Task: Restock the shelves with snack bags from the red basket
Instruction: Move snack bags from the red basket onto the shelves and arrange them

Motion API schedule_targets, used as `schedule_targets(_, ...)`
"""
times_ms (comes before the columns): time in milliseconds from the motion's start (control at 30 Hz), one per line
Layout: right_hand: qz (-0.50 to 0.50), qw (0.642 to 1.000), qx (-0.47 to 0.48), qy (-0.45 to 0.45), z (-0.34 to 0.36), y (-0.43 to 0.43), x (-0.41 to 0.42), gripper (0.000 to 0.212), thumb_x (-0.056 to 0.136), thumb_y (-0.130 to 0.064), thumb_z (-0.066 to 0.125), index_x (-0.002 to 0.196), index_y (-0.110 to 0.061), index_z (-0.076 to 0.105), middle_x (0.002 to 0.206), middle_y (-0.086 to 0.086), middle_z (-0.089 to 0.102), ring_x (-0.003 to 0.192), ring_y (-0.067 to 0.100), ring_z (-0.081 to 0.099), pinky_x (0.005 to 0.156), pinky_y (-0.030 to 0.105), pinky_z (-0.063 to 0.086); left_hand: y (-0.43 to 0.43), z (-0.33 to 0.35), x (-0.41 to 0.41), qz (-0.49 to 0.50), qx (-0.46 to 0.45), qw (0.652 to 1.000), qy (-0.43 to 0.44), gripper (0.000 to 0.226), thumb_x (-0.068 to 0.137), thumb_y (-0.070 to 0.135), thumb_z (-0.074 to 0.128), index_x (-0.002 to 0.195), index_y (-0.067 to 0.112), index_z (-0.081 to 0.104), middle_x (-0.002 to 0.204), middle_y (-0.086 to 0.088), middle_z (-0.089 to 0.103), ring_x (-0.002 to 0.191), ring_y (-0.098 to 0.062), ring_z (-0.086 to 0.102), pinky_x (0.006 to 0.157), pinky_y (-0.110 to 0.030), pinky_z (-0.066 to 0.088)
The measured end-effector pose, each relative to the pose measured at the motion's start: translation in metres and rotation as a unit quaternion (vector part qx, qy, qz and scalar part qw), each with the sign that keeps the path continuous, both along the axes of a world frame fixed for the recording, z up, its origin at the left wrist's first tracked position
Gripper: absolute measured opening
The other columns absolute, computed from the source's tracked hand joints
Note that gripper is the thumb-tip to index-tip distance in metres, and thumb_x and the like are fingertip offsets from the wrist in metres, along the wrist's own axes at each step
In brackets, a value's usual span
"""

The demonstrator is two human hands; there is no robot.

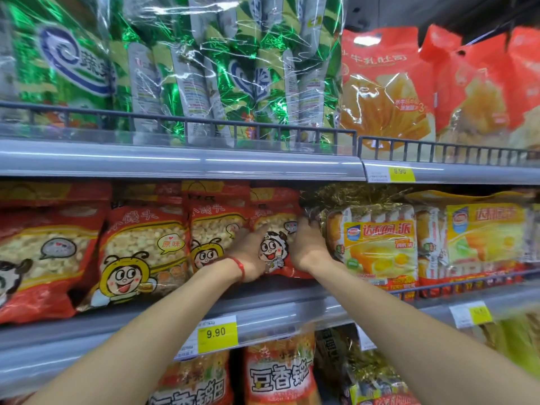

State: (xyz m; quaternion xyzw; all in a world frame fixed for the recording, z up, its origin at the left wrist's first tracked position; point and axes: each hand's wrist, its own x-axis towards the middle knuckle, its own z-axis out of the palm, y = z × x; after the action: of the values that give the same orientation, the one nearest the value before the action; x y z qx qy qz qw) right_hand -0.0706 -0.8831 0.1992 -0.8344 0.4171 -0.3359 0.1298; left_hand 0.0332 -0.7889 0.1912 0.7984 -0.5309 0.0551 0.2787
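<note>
A red snack bag [274, 247] with a cartoon face and pale puffs stands on the middle shelf [263, 314]. Both my hands are on it. My left hand [248, 252], with a red string on the wrist, grips its left edge. My right hand [306, 247] holds its right edge and top corner, with the fingers curled round. The bag stands at the right end of a row of like red bags [143, 249]. The red basket is out of view.
Yellow cake packs [380, 244] stand right beside my right hand. Green wrapped multipacks [187, 68] and orange-red bags [388, 92] fill the upper shelf behind a wire rail [204, 124]. More bags [280, 372] sit below. A yellow 9.90 price tag [216, 333] hangs on the shelf edge.
</note>
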Motion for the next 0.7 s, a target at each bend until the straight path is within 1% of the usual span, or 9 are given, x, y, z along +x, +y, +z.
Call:
schedule_targets(67, 0.026, 0.999, -0.025, 0.01, 0.0, 0.004, -0.003, 0.057, 0.095, -0.008, 0.056, 0.148, -0.003, 0.035, 0.151, 0.021, 0.033, 0.14, 0.04, 0.037, 0.114, 0.038, 0.036, 0.001, 0.0, 0.0, -0.001, -0.006, 1.0, -0.005, 0.096, 0.084, 0.017, 0.077, 0.158, 0.031, 0.018, 0.158, -0.014, 0.021, 0.144, -0.032, 0.031, 0.118, -0.033, 0.029)
schedule_targets(133, 0.061, 0.997, -0.02, 0.033, -0.002, 0.008, -0.006, 0.068, 0.092, -0.018, 0.059, 0.153, -0.006, 0.032, 0.157, 0.02, 0.029, 0.143, 0.04, 0.033, 0.116, 0.039, 0.036, 0.004, -0.001, 0.001, -0.004, -0.013, 1.0, -0.008, 0.094, 0.083, 0.02, 0.079, 0.157, 0.026, 0.021, 0.156, -0.014, 0.029, 0.142, -0.031, 0.036, 0.115, -0.032, 0.032)
schedule_targets(233, 0.1, 0.986, 0.017, 0.132, -0.009, 0.006, -0.007, 0.107, 0.083, -0.045, 0.067, 0.164, -0.016, 0.003, 0.17, 0.014, -0.002, 0.155, 0.039, 0.013, 0.125, 0.043, 0.024, 0.009, -0.001, -0.001, -0.006, -0.04, 0.999, -0.001, 0.082, 0.08, 0.019, 0.081, 0.149, 0.018, 0.038, 0.143, -0.009, 0.052, 0.129, -0.026, 0.051, 0.107, -0.029, 0.042)
schedule_targets(267, 0.106, 0.98, 0.015, 0.167, -0.012, 0.002, -0.007, 0.111, 0.085, -0.045, 0.069, 0.164, -0.019, -0.005, 0.17, 0.013, -0.012, 0.157, 0.037, 0.005, 0.127, 0.044, 0.019, 0.009, 0.0, -0.001, -0.006, -0.048, 0.999, -0.003, 0.076, 0.079, 0.018, 0.082, 0.145, 0.017, 0.044, 0.137, -0.007, 0.057, 0.124, -0.024, 0.055, 0.103, -0.026, 0.043)
schedule_targets(333, 0.104, 0.974, -0.006, 0.199, -0.018, -0.007, -0.004, 0.106, 0.094, -0.031, 0.068, 0.163, -0.022, -0.012, 0.169, 0.012, -0.018, 0.158, 0.035, 0.001, 0.127, 0.044, 0.016, 0.01, 0.001, -0.003, -0.005, -0.051, 0.999, -0.012, 0.071, 0.08, 0.019, 0.081, 0.143, 0.017, 0.048, 0.135, -0.005, 0.06, 0.121, -0.022, 0.057, 0.097, -0.022, 0.043)
schedule_targets(433, 0.098, 0.972, -0.034, 0.212, -0.02, -0.013, 0.002, 0.102, 0.097, -0.014, 0.063, 0.162, -0.026, -0.014, 0.17, 0.012, -0.015, 0.157, 0.039, 0.008, 0.125, 0.048, 0.023, 0.012, 0.002, -0.002, 0.006, -0.025, 0.997, -0.073, 0.077, 0.079, 0.036, 0.081, 0.146, 0.021, 0.045, 0.15, -0.005, 0.043, 0.136, -0.024, 0.041, 0.109, -0.027, 0.034)
schedule_targets(533, 0.126, 0.964, -0.077, 0.223, -0.018, -0.014, 0.004, 0.106, 0.095, -0.003, 0.061, 0.159, -0.041, -0.014, 0.171, 0.005, -0.015, 0.156, 0.041, 0.012, 0.121, 0.052, 0.029, 0.02, 0.004, 0.005, 0.047, -0.015, 0.981, -0.189, 0.076, 0.082, 0.056, 0.067, 0.149, 0.035, 0.039, 0.157, 0.004, 0.029, 0.142, -0.025, 0.025, 0.115, -0.039, 0.027)
schedule_targets(600, 0.141, 0.955, -0.099, 0.241, -0.017, -0.016, 0.006, 0.105, 0.096, -0.001, 0.059, 0.158, -0.047, -0.013, 0.171, 0.003, -0.015, 0.156, 0.041, 0.009, 0.121, 0.054, 0.029, 0.025, 0.005, 0.013, 0.074, -0.009, 0.973, -0.217, 0.073, 0.087, 0.053, 0.057, 0.153, 0.037, 0.029, 0.16, 0.004, 0.025, 0.143, -0.027, 0.019, 0.117, -0.044, 0.022)
schedule_targets(700, 0.138, 0.949, -0.124, 0.254, -0.021, -0.022, 0.011, 0.104, 0.097, 0.0, 0.057, 0.157, -0.048, -0.012, 0.17, 0.005, -0.011, 0.154, 0.045, 0.011, 0.117, 0.057, 0.033, 0.03, 0.003, 0.031, 0.108, 0.059, 0.972, -0.2, 0.079, 0.093, 0.045, 0.05, 0.158, 0.033, 0.005, 0.165, -0.001, 0.005, 0.15, -0.032, 0.003, 0.122, -0.049, 0.01)
